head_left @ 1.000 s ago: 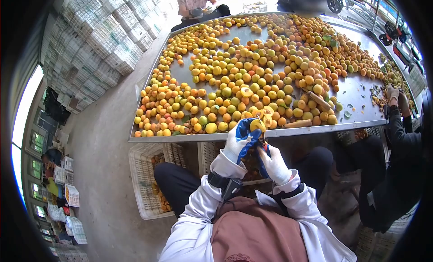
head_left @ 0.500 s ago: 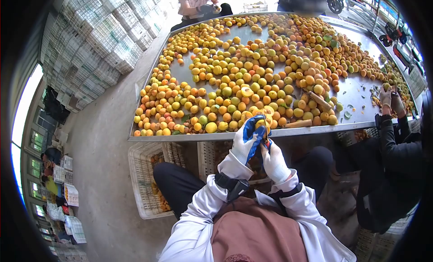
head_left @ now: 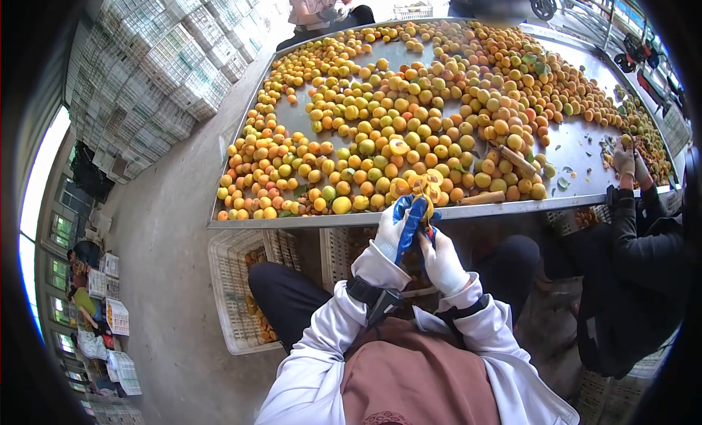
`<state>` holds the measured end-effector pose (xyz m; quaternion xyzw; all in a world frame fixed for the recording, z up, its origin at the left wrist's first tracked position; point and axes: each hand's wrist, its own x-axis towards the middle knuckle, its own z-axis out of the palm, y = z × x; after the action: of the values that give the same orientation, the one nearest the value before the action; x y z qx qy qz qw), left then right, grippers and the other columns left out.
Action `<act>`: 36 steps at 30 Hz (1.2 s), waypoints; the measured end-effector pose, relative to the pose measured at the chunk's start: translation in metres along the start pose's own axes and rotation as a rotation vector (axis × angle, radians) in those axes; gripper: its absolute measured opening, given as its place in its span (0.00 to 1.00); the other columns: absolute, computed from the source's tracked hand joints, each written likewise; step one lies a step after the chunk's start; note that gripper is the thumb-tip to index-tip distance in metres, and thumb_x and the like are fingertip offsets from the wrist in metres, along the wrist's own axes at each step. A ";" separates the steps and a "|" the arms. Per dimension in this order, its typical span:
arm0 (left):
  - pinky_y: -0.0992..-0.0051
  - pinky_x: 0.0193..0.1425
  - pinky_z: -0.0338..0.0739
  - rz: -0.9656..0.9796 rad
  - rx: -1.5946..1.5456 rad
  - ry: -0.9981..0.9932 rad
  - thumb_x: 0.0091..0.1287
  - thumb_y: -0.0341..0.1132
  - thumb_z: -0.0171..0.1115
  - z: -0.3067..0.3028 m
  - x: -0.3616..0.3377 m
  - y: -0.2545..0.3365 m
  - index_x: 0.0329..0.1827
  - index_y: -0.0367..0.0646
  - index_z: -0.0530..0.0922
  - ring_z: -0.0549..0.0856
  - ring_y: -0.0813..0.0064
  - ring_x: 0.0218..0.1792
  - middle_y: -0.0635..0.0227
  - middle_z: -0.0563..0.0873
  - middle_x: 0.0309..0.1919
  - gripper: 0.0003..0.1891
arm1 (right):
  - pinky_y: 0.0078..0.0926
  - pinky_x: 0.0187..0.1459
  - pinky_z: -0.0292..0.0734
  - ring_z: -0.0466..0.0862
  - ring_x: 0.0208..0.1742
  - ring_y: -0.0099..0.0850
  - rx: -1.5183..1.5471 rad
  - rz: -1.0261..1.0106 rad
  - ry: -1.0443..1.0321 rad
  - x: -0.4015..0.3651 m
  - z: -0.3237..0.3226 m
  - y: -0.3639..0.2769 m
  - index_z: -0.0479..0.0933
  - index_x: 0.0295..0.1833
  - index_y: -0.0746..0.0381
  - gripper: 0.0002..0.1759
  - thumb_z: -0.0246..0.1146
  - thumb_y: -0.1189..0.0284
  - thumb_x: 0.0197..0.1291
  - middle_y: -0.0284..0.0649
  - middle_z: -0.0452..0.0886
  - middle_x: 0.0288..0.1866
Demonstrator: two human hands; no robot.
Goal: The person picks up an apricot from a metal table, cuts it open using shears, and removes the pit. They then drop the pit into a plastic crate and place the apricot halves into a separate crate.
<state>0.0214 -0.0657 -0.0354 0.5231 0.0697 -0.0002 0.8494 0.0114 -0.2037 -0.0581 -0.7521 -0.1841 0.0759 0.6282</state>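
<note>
My left hand (head_left: pixel 398 226), in a white glove with a blue palm, is closed around an apricot (head_left: pixel 427 202) at the table's near edge. Close below it, my right hand (head_left: pixel 444 265) in a white glove grips a small knife (head_left: pixel 433 238); a bit of its red and dark handle shows, and the blade is mostly hidden. Cut apricot halves (head_left: pixel 399 188) with orange insides lie just beyond my left fingers. Many whole apricots (head_left: pixel 365 148), yellow, orange and greenish, cover much of the metal table (head_left: pixel 292 222).
Under the table stand white plastic crates (head_left: pixel 232 337), one holding apricot pieces. Wooden sticks (head_left: pixel 482 199) lie among the fruit near the edge. A co-worker's gloved hands (head_left: pixel 625 160) work at the right; another person (head_left: pixel 318 8) sits across the table. Stacked crates (head_left: pixel 157 66) rise at left.
My left fingers have straightened and shifted slightly around the apricot. My right hand has moved a little to the left, staying close below. The co-worker's hands at right have shifted slightly.
</note>
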 end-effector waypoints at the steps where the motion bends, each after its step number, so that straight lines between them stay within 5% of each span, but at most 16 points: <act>1: 0.74 0.50 0.83 0.034 0.085 0.021 0.76 0.37 0.63 -0.001 0.001 0.000 0.55 0.34 0.79 0.88 0.71 0.44 0.57 0.88 0.46 0.14 | 0.32 0.50 0.77 0.81 0.41 0.30 0.083 0.016 -0.022 0.000 0.000 0.002 0.77 0.55 0.71 0.11 0.56 0.76 0.75 0.48 0.86 0.42; 6: 0.75 0.55 0.82 0.241 0.111 -0.038 0.74 0.33 0.66 0.005 0.000 -0.002 0.64 0.34 0.75 0.86 0.73 0.49 0.60 0.86 0.49 0.19 | 0.31 0.51 0.77 0.83 0.44 0.32 0.187 0.059 -0.088 0.001 -0.004 0.002 0.77 0.55 0.70 0.10 0.56 0.78 0.74 0.50 0.86 0.43; 8: 0.76 0.54 0.81 0.382 0.375 0.038 0.74 0.32 0.65 0.005 0.001 -0.004 0.63 0.34 0.75 0.86 0.74 0.47 0.62 0.86 0.47 0.19 | 0.35 0.49 0.78 0.86 0.45 0.44 -0.027 -0.054 0.009 0.000 -0.005 -0.009 0.77 0.54 0.70 0.09 0.56 0.79 0.72 0.53 0.86 0.43; 15: 0.76 0.49 0.81 0.306 0.472 0.075 0.75 0.36 0.64 0.012 0.005 0.002 0.61 0.33 0.76 0.85 0.76 0.43 0.62 0.86 0.42 0.18 | 0.48 0.42 0.79 0.83 0.45 0.61 -0.155 -0.011 0.186 0.001 0.004 -0.007 0.77 0.51 0.68 0.09 0.59 0.74 0.70 0.59 0.84 0.41; 18: 0.73 0.46 0.80 0.283 1.028 0.124 0.72 0.41 0.67 0.008 0.006 0.013 0.52 0.34 0.80 0.85 0.75 0.39 0.63 0.87 0.35 0.18 | 0.40 0.40 0.80 0.87 0.39 0.50 -0.107 -0.050 0.146 0.001 0.003 -0.003 0.78 0.51 0.68 0.10 0.57 0.72 0.74 0.50 0.86 0.38; 21: 0.72 0.42 0.79 0.276 0.917 0.115 0.71 0.43 0.68 -0.004 0.008 0.010 0.48 0.36 0.80 0.82 0.77 0.36 0.65 0.84 0.32 0.17 | 0.20 0.38 0.74 0.74 0.37 0.17 0.531 0.167 -0.081 -0.001 0.005 -0.005 0.79 0.50 0.66 0.14 0.52 0.68 0.80 0.27 0.79 0.38; 26: 0.77 0.40 0.77 0.142 0.459 0.081 0.74 0.41 0.64 -0.012 0.006 0.002 0.45 0.37 0.81 0.79 0.83 0.35 0.72 0.83 0.32 0.14 | 0.19 0.30 0.73 0.77 0.31 0.18 0.735 0.340 -0.211 0.000 0.007 0.008 0.79 0.49 0.61 0.16 0.53 0.61 0.80 0.29 0.80 0.35; 33: 0.79 0.40 0.77 0.162 0.343 0.043 0.75 0.42 0.63 -0.026 0.011 -0.007 0.44 0.36 0.80 0.80 0.85 0.37 0.69 0.85 0.36 0.15 | 0.23 0.20 0.71 0.75 0.19 0.21 1.263 0.660 -0.437 0.008 0.003 -0.006 0.76 0.45 0.58 0.15 0.56 0.58 0.78 0.31 0.76 0.27; 34: 0.79 0.41 0.78 0.175 0.299 0.038 0.76 0.42 0.63 -0.024 0.011 -0.006 0.46 0.36 0.81 0.80 0.85 0.38 0.70 0.86 0.37 0.15 | 0.23 0.20 0.71 0.75 0.19 0.21 1.257 0.657 -0.442 0.008 0.006 -0.006 0.76 0.45 0.58 0.15 0.56 0.58 0.78 0.31 0.76 0.27; 36: 0.79 0.42 0.78 0.199 0.252 0.032 0.76 0.43 0.63 -0.024 0.014 -0.009 0.48 0.36 0.81 0.81 0.84 0.38 0.70 0.86 0.38 0.15 | 0.22 0.25 0.71 0.76 0.24 0.21 0.738 0.343 -0.139 0.004 0.019 -0.004 0.79 0.47 0.62 0.16 0.56 0.59 0.78 0.32 0.80 0.30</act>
<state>0.0314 -0.0476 -0.0552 0.6299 0.0306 0.0835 0.7715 0.0081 -0.1839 -0.0572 -0.4894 -0.0586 0.2912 0.8199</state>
